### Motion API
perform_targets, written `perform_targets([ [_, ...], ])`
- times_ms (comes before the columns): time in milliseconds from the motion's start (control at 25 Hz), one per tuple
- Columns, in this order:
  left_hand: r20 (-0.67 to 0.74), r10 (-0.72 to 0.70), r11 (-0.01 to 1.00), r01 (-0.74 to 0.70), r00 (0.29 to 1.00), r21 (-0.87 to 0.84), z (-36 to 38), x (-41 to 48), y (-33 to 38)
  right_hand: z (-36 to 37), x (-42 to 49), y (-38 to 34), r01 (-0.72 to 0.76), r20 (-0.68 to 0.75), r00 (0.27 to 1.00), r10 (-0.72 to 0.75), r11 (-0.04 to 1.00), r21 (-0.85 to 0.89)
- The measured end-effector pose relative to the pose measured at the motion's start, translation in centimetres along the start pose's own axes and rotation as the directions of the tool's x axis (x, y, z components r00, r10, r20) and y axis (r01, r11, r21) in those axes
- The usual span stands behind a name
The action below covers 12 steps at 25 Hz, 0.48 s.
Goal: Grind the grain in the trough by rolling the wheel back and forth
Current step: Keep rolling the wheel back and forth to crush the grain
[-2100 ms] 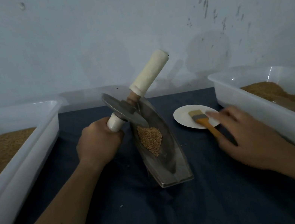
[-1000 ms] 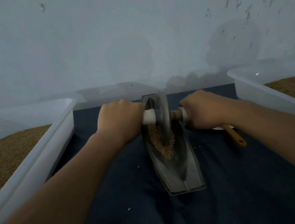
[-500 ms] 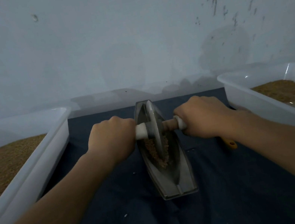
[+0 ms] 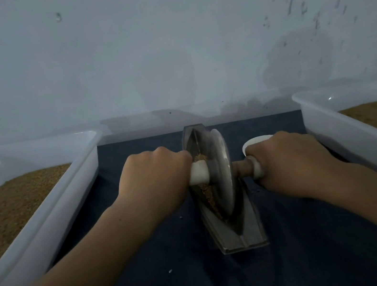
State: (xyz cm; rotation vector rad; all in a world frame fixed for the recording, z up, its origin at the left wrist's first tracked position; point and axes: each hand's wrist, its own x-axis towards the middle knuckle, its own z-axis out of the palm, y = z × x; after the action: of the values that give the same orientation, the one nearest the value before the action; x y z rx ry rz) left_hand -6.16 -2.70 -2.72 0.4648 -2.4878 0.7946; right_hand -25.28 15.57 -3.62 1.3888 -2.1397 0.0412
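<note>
A narrow boat-shaped metal trough (image 4: 239, 237) lies lengthwise on the dark blue cloth in front of me. A metal wheel (image 4: 223, 174) stands upright in it, on a bed of brown grain (image 4: 207, 191) that shows to the wheel's left. A white-sleeved axle handle (image 4: 199, 172) sticks out on both sides of the wheel. My left hand (image 4: 154, 184) grips the left end of the handle. My right hand (image 4: 291, 162) grips the right end. Both fists are closed with knuckles up.
A white plastic tub (image 4: 44, 218) of brown grain stands along the left, another white tub (image 4: 359, 145) of grain along the right. A small white plate (image 4: 255, 142) peeks out behind my right hand. A pale wall rises right behind the table's far edge.
My right hand left the brush on the plate and took the right handle end; the wheel came down upright into the trough. Since then it has rolled toward me along the grain.
</note>
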Motion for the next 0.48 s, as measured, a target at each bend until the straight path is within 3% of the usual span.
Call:
perform_targets([
  [280, 0.245, -0.205, 0.962, 0.242, 0.948, -0.129, 4.3, 4.5, -0.6, 1.4, 8.5, 0.0, -0.033, 0.242, 0.97, 0.021, 0.998, 0.045],
  [400, 0.254, -0.191, 0.961, 0.233, 0.948, -0.148, 3.6, 3.8, -0.5, 0.9, 7.7, -0.1, -0.028, 0.229, 0.973, 0.017, 0.999, 0.044],
  [480, 0.178, -0.142, 0.979, 0.164, 0.974, -0.118, 2.4, 1.8, -0.1, 0.5, 4.7, 0.0, -0.02, 0.193, 0.981, 0.011, 0.999, 0.048],
])
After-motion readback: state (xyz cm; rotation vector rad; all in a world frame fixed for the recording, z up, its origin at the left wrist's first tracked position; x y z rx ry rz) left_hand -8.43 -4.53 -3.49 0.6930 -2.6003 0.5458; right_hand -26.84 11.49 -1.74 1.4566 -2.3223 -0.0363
